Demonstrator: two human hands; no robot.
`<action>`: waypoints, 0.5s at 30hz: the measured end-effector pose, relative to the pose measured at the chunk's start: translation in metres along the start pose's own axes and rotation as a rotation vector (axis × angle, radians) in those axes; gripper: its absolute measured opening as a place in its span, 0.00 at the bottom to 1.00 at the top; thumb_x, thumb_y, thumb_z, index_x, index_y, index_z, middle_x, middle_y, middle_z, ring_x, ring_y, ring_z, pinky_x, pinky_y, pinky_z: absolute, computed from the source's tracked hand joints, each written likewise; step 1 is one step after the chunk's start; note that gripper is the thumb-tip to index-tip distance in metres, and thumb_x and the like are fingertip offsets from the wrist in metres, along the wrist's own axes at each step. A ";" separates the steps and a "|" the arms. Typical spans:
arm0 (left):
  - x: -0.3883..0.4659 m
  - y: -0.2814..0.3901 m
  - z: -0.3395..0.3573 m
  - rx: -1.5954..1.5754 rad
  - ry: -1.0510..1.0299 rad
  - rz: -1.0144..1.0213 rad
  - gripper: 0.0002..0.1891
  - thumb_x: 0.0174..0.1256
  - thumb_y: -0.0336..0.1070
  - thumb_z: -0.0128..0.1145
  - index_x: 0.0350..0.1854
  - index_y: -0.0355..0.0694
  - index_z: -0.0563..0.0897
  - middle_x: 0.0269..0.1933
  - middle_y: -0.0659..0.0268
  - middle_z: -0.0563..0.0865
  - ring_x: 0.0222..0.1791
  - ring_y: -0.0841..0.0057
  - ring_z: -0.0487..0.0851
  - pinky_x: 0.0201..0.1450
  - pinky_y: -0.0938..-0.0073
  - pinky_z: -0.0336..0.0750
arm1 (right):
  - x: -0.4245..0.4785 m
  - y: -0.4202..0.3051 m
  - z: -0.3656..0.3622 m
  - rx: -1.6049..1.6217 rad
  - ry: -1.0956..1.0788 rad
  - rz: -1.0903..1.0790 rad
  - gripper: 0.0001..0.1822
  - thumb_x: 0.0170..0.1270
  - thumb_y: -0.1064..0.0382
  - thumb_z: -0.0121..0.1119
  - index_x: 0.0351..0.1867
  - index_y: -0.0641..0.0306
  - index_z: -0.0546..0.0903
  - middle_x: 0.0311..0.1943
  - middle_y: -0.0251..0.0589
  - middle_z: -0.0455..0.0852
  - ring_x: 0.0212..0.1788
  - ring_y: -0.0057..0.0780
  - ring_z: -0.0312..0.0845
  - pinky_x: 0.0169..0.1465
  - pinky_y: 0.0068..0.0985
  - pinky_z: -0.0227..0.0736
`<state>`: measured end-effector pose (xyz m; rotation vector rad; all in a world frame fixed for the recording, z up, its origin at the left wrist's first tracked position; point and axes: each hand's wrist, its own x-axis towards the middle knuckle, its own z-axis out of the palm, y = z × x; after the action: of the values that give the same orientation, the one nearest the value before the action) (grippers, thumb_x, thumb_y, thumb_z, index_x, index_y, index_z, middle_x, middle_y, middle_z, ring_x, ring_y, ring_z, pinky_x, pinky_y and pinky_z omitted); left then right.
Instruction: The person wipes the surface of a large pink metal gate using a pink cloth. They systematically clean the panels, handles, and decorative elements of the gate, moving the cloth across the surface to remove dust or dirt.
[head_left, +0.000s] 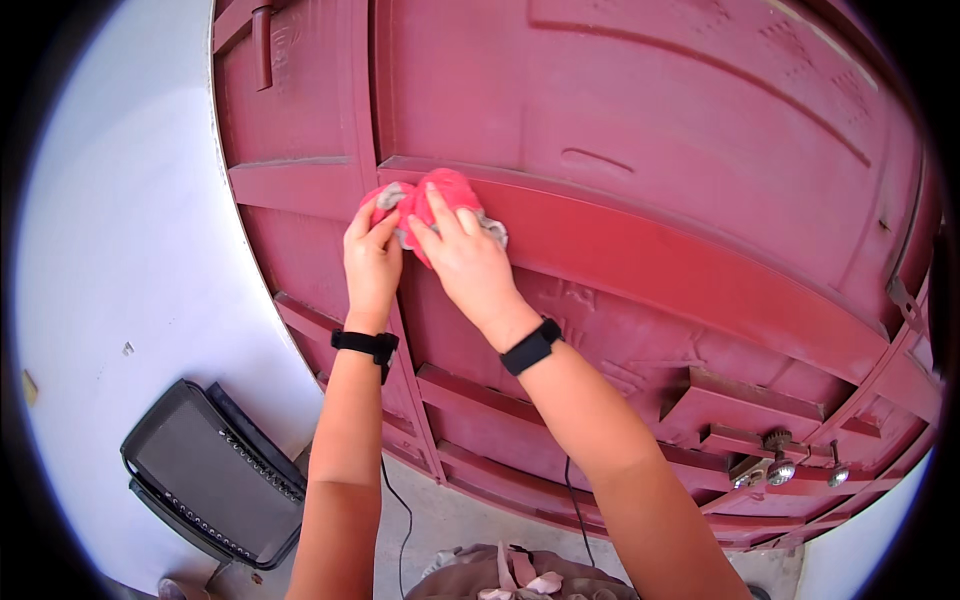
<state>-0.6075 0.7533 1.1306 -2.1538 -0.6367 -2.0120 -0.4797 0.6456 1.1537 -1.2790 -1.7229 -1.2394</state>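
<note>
Both hands hold a bunched pink and grey cloth (450, 191) against the dark red metal door (645, 232), at the left end of its dust-free horizontal rail. My left hand (373, 259) pinches the cloth's left side with thumb and fingers. Just to the right, my right hand (469, 259) presses on the cloth with spread fingers. A black band circles each wrist. Dust lies along the ledge above the rail, and the panels around it look dull and chalky.
A black mesh chair (225, 472) stands at lower left by the white wall (135, 247). Round metal knobs (781, 469) and a latch box jut from the door at lower right. Thin black cables (409, 517) hang near the floor. A pipe-like handle (262, 49) is at upper left.
</note>
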 end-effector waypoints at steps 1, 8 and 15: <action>-0.005 -0.014 -0.004 0.036 -0.003 -0.036 0.16 0.56 0.18 0.57 0.46 0.32 0.88 0.57 0.47 0.83 0.53 0.50 0.84 0.58 0.61 0.78 | 0.004 -0.006 0.007 0.057 -0.004 -0.017 0.18 0.57 0.65 0.60 0.51 0.56 0.85 0.65 0.44 0.78 0.48 0.32 0.78 0.47 0.25 0.81; -0.016 0.039 0.014 -0.044 -0.023 -0.124 0.17 0.57 0.20 0.59 0.50 0.33 0.87 0.60 0.48 0.80 0.55 0.51 0.81 0.59 0.61 0.76 | -0.028 0.038 -0.036 -0.058 -0.028 -0.109 0.09 0.53 0.64 0.62 0.37 0.57 0.85 0.57 0.34 0.81 0.51 0.27 0.77 0.47 0.26 0.83; -0.051 0.167 0.063 -0.115 -0.005 0.146 0.20 0.50 0.21 0.65 0.48 0.41 0.89 0.60 0.57 0.78 0.59 0.56 0.75 0.63 0.56 0.69 | -0.090 0.111 -0.170 -0.215 -0.217 -0.160 0.05 0.46 0.63 0.64 0.26 0.57 0.85 0.50 0.30 0.83 0.49 0.25 0.76 0.44 0.26 0.80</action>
<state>-0.4863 0.6152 1.1060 -2.1977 -0.3613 -2.0124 -0.3523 0.4645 1.1652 -1.4692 -1.9167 -1.4555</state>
